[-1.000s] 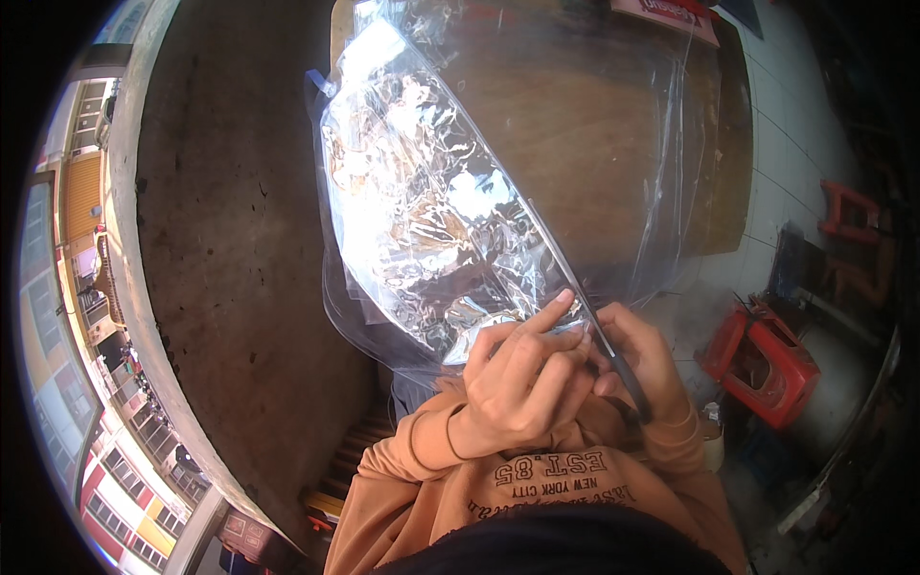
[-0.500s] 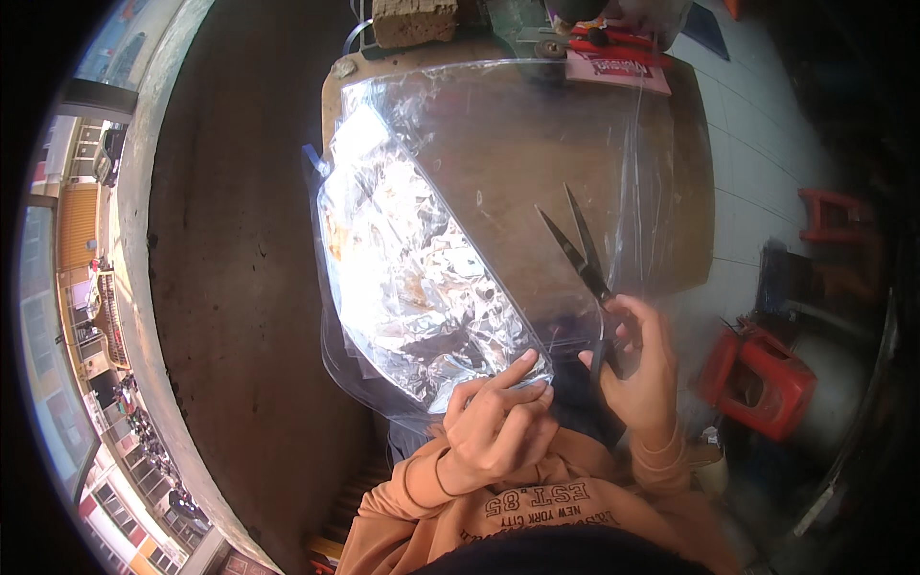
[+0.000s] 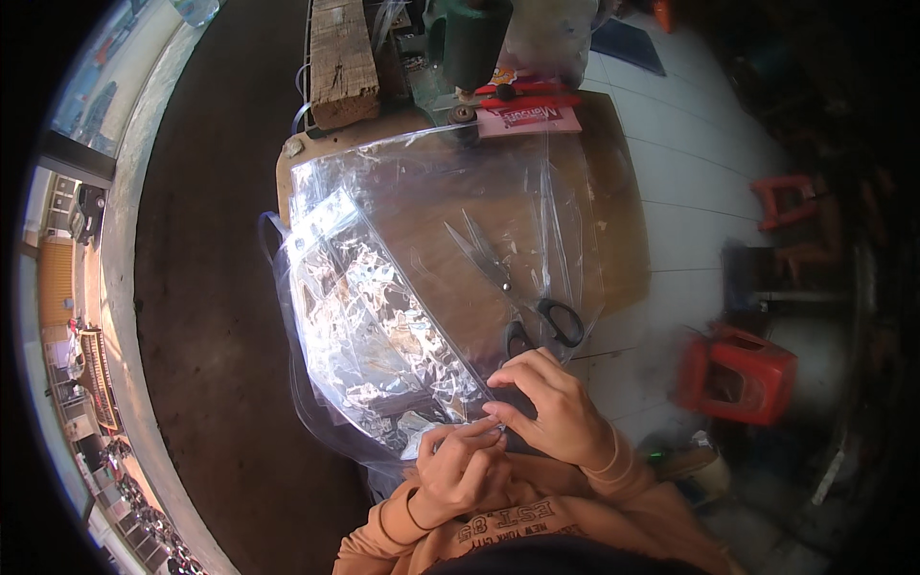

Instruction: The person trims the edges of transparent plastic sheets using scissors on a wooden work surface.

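A crinkled, shiny clear plastic sheet (image 3: 374, 316) with a straight dark-edged seam lies over the left part of the table. At its near corner my left hand (image 3: 465, 470) is closed, fingers bent around the plastic edge. Beside it, my right hand (image 3: 561, 407) has thumb and forefinger a little apart at the seam's near end; it holds no tool. Black-handled scissors (image 3: 506, 285) lie on the plastic just beyond my right hand, blades parted and pointing away to the left.
The brown tabletop (image 3: 618, 211) shows at the right. Along its far side are a wooden block (image 3: 343, 72), a dark green machine part (image 3: 470, 43), a pink packet (image 3: 532, 122) and a red-handled tool (image 3: 541, 99). A red plastic stool (image 3: 738, 374) stands on the tiled floor.
My right hand has let go of the scissors, which now lie on the plastic, and has moved left beside my left hand. The whole view has shifted.
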Demonstrator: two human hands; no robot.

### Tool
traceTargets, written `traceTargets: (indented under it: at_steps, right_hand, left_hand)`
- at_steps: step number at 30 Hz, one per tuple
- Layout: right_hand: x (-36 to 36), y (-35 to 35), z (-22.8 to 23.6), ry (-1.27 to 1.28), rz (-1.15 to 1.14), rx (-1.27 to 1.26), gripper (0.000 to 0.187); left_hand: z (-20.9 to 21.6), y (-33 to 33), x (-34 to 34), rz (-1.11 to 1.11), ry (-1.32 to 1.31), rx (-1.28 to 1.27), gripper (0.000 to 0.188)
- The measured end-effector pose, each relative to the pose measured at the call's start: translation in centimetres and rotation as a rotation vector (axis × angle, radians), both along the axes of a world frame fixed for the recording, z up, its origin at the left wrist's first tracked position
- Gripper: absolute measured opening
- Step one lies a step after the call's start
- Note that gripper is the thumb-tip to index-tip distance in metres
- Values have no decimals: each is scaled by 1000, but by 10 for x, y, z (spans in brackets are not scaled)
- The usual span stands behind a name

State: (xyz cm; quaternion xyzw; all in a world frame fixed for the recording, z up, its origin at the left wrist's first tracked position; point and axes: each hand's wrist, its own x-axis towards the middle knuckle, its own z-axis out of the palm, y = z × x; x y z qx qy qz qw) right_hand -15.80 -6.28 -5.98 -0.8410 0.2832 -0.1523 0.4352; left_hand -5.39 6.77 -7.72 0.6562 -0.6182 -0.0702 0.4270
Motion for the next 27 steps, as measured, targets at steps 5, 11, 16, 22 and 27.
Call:
traceTargets:
  at_steps: [5, 11, 16, 22, 27]
  right_hand:
    - [0, 1, -2, 13, 66, 0, 11]
    - [2, -3, -4, 45, 138, -223, 10]
    - [1, -9, -4, 44, 189, -281, 10]
    - [8, -24, -11, -16, 117, -506, 14]
    - [20, -44, -13, -16, -5, -720, 16]
  left_hand:
    - [-2, 3, -2, -13, 1, 12, 18]
    - [-2, 0, -3, -28, -2, 1, 17]
    - [-3, -1, -4, -46, 15, 2, 16]
    - [4, 12, -9, -154, 64, -34, 9]
    - [3, 15, -13, -201, 58, -91, 6]
